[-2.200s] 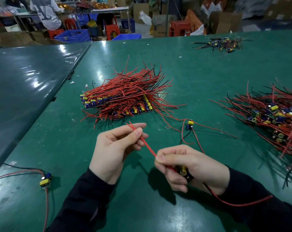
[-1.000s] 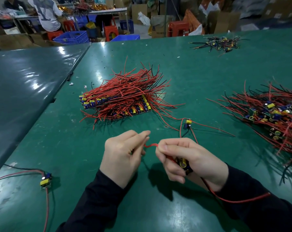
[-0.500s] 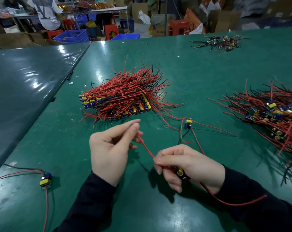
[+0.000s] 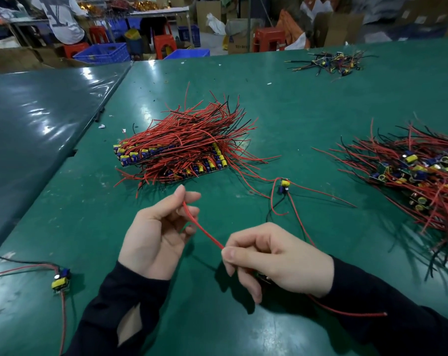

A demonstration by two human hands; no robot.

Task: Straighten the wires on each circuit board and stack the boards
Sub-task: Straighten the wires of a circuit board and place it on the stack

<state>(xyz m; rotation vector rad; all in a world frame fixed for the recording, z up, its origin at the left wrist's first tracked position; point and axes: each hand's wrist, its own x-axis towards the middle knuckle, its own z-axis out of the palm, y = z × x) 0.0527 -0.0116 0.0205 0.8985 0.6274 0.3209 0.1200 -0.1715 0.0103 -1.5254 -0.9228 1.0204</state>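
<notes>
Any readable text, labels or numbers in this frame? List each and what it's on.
None can be read with confidence.
Cardboard box on the floor past the table: dark printed line, too blurred to read.
White shirt of the seated person in the background: large dark graphic, only partly in view, not legible as text.
Stacked circuit boards and loose pile: any component markings too small to read.

The left hand has slid back out along the red wire, away from the right hand, after closing in a second ago. The wire now runs nearly straight between them, its earlier kink gone.
</notes>
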